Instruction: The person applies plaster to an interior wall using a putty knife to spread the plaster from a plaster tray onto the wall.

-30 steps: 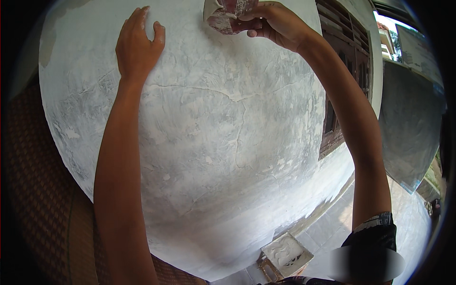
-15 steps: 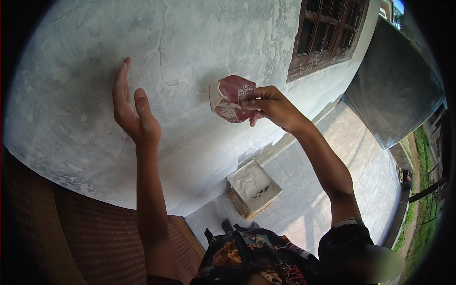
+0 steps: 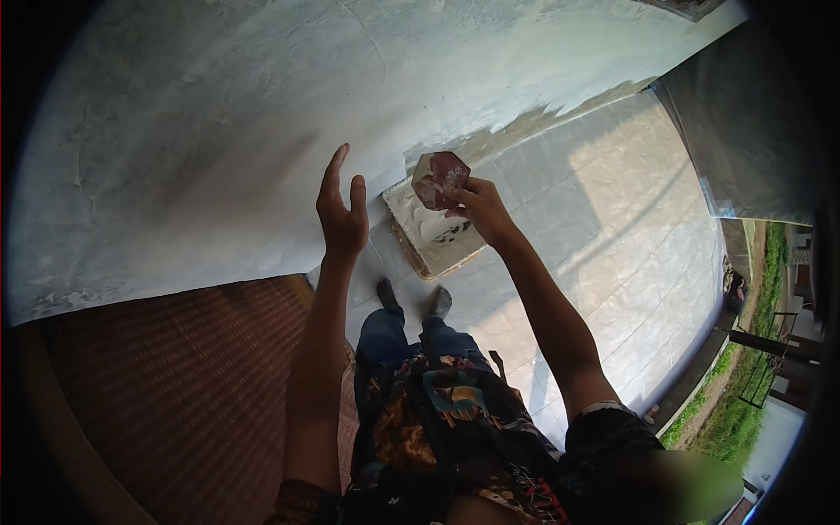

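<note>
2 hands in view, both raised in front of the wall (image 3: 192, 131). Right hand (image 3: 477, 206) pinches a scraper (image 3: 440, 178), a small flat reddish blade smeared with pale plaster; thumb and fingertips close on its lower right edge, the remaining fingers curled behind. Left hand (image 3: 343, 214) is open and empty, fingers straight and pointing up, palm edge-on to the camera, close to the wall but contact cannot be confirmed. The scraper is held in the air, just right of the left hand, and overlaps in the picture the tray (image 3: 435, 234) of white plaster that sits on the tiled floor (image 3: 595, 236) at the wall's foot; it looks well above the tray, not touching it. Judgement on handling: the blade looks thin, light and fairly stiff, perhaps with some flex; wet plaster on the face would make it slippery, so the clean edge nearest the fingers is the sensible place to grip, as done now. Orientation: broad face turned toward the camera, tilted a little; outline is roughly polygonal, so the long axis is weak, running about from lower right at the fingers to upper left, free edge pointing up toward the wall. Below, the person's 2 shoes (image 3: 411, 302) stand near the tray.
</note>
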A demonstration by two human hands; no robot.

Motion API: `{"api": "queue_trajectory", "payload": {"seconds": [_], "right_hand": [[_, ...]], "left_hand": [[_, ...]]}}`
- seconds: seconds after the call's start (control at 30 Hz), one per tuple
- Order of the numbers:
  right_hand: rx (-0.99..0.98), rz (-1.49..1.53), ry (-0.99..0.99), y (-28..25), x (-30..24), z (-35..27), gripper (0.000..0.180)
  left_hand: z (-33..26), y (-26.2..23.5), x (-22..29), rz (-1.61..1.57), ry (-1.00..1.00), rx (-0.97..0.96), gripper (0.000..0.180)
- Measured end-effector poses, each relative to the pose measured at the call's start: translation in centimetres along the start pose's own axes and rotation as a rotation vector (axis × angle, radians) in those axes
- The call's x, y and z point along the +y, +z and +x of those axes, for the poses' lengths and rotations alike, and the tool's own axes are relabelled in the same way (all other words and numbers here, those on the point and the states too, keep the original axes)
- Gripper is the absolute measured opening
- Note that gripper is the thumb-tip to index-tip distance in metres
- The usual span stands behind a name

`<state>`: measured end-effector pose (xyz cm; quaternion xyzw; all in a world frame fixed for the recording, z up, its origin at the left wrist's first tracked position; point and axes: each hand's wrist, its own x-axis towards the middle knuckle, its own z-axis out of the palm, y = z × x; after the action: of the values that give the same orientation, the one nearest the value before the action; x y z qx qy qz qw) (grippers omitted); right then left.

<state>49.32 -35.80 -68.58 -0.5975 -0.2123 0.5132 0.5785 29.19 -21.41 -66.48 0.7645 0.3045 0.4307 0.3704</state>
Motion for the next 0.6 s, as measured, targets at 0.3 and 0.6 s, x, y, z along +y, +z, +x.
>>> {"api": "queue_trajectory", "payload": {"seconds": [0.3,0.6], "right_hand": [[0.172,0.030,0.196,-1.1,17.7,2.9,0.023],[0.411,-0.628,0.202,1.7,28.9,5.6,0.020]], "left_hand": [[-6.8,4.7,-10.4,0.025,-0.256,-0.233,0.047],[-14.2,4.6,-19.8,0.084,-0.424,-0.566,0.058]]}}
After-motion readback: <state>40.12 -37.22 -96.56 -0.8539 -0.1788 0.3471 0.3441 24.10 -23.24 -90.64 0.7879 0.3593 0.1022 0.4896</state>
